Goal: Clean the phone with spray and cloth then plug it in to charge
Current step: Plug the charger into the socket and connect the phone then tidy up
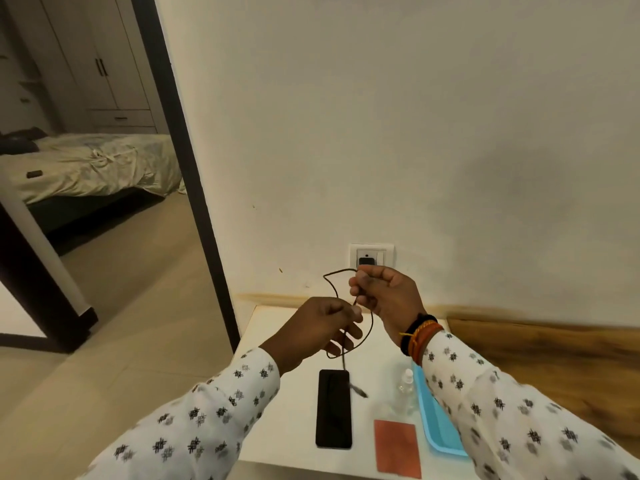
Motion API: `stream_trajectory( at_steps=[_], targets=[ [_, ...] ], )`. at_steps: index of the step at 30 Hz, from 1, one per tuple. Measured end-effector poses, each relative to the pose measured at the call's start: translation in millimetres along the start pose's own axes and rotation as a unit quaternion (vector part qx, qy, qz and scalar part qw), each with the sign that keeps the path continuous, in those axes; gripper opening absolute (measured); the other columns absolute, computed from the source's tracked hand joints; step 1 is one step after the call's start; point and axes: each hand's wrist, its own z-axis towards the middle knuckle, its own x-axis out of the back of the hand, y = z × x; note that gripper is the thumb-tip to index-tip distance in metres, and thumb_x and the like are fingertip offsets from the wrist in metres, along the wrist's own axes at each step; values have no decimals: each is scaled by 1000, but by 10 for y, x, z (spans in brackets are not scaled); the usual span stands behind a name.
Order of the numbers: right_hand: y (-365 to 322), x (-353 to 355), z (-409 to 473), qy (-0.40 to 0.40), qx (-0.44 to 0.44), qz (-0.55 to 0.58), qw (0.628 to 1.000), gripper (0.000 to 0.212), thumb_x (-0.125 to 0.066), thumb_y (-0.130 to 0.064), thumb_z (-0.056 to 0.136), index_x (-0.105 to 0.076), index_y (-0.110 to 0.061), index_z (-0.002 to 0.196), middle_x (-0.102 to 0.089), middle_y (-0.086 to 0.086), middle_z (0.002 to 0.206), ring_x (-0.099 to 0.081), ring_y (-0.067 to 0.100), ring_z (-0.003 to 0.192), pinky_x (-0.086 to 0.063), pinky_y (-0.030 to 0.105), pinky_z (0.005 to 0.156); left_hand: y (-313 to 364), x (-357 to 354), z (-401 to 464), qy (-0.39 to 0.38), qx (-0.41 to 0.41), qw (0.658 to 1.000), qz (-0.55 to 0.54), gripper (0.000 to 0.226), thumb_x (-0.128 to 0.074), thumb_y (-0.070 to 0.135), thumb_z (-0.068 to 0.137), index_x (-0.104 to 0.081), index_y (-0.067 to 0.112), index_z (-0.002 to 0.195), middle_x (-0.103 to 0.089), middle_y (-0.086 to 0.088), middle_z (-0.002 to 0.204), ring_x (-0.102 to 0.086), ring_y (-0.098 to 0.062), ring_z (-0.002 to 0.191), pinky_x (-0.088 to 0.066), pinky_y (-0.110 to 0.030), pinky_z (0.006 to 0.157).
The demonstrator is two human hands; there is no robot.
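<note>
A black phone (333,409) lies screen up on the small white table (277,427). Above it both hands hold a thin dark charging cable (333,285) that loops between them. My left hand (320,323) pinches the lower part; my right hand (384,294) grips the upper part just below the wall socket (371,256), where a black plug sits. The cable's free end (358,389) dangles over the phone's top right corner. A small clear spray bottle (406,384) stands to the right of the phone. In front of the bottle lies a reddish-orange cloth (398,446).
A light blue tray (440,427) lies on the table's right side, partly under my right sleeve. A wooden surface (540,358) adjoins the table on the right. To the left, a dark door frame (183,161) opens onto a bedroom with a bed.
</note>
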Motion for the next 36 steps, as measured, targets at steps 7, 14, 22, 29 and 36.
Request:
stream_trajectory(
  at_steps=[7, 14, 22, 29, 36],
  targets=[
    [58, -2, 52, -29, -18, -53, 998, 26, -57, -5, 94, -61, -12, 118, -74, 11, 101, -70, 27, 86, -60, 33, 75, 125, -79, 44, 94, -2, 991, -101, 33, -55, 31, 100, -69, 5, 87, -73, -13, 73, -68, -23, 59, -57, -30, 57],
    [346, 293, -248, -194, -126, -198, 953, 42, -61, 9, 84, -63, -11, 121, -71, 18, 107, -68, 24, 91, -55, 33, 79, 398, 52, 169, 163, 16, 819, -550, 41, -28, 32, 109, -52, 8, 85, -76, -23, 93, -76, -35, 81, -63, -43, 67],
    [295, 145, -264, -78, -115, 154, 978, 45, -64, -29, 86, -58, -14, 128, -65, 17, 117, -66, 25, 90, -57, 36, 80, 233, -253, 140, 190, 26, 850, -490, 30, -32, 29, 108, -46, 16, 85, -73, -17, 116, -66, -33, 113, -52, -46, 93],
    [-63, 155, -150, 33, 5, 133, 990, 23, -43, -29, 102, -58, -12, 93, -48, 1, 61, -51, 16, 55, -50, 31, 57, -335, -278, -104, 237, 93, 957, -141, 86, -26, 81, 88, -67, 11, 59, -75, -13, 69, -71, -24, 57, -57, -35, 60],
    [-272, 447, -27, 42, -39, 97, 994, 40, -49, -49, 96, -66, -18, 115, -28, -7, 56, -20, 6, 42, -19, 18, 37, -1203, 189, -142, 506, 129, 852, 35, 47, -42, 43, 100, -48, 11, 67, -60, -8, 65, -55, -29, 63, -53, -50, 78]
  ],
)
